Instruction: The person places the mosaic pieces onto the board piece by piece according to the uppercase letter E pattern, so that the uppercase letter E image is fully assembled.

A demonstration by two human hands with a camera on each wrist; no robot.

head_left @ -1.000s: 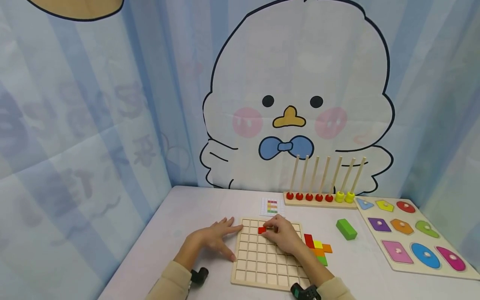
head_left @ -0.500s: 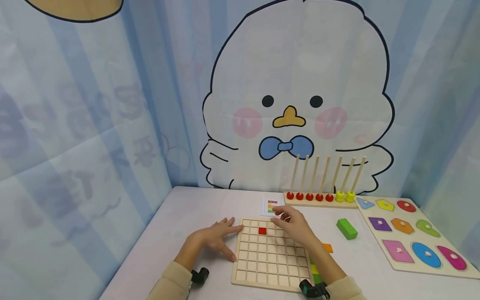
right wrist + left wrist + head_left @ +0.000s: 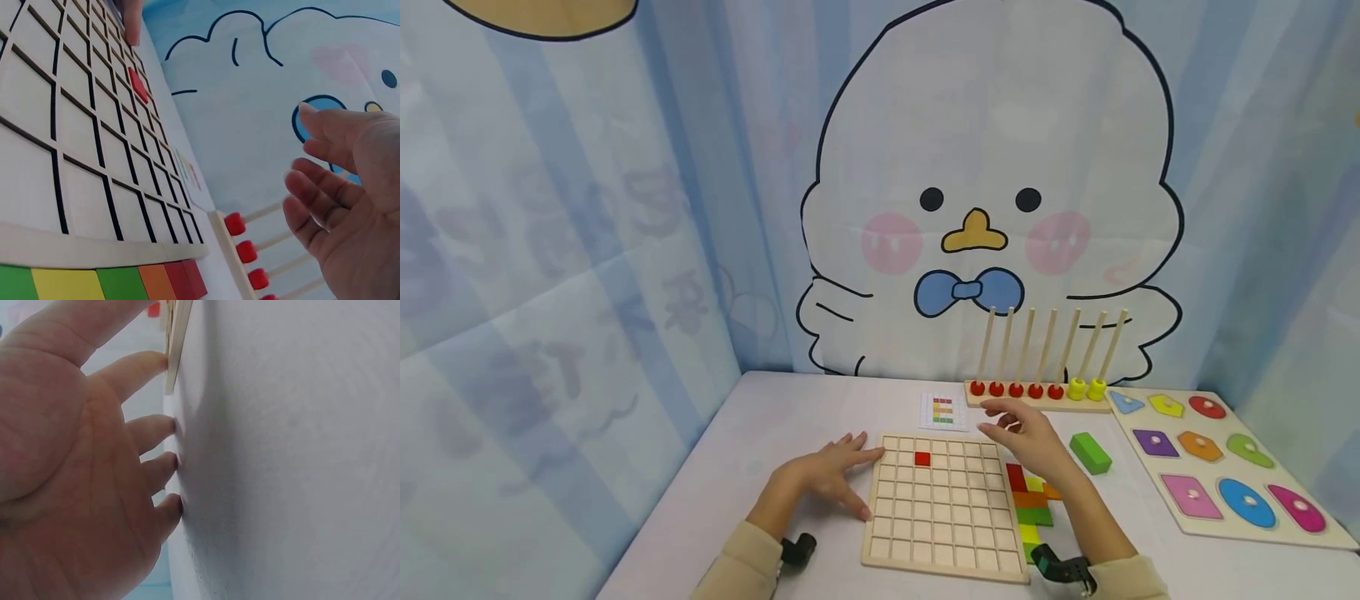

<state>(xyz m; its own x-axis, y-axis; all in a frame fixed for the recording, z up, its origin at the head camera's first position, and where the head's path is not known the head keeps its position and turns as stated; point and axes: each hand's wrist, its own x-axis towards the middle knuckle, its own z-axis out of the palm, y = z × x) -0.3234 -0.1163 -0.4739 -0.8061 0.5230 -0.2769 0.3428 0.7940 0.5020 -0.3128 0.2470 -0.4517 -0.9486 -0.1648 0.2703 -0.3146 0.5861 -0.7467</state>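
Wooden gridded board [image 3: 944,510], red square tile [image 3: 922,459] inset.

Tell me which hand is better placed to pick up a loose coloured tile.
Probably the right hand: it looks empty and hovers near the right side of the board, where the loose tiles lie. The left hand touches the opposite edge.

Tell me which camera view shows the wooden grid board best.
The head view: it frames the entire wooden grid board. The right wrist view shows it closer but slanted and cropped; the left wrist view catches only an edge-on sliver.
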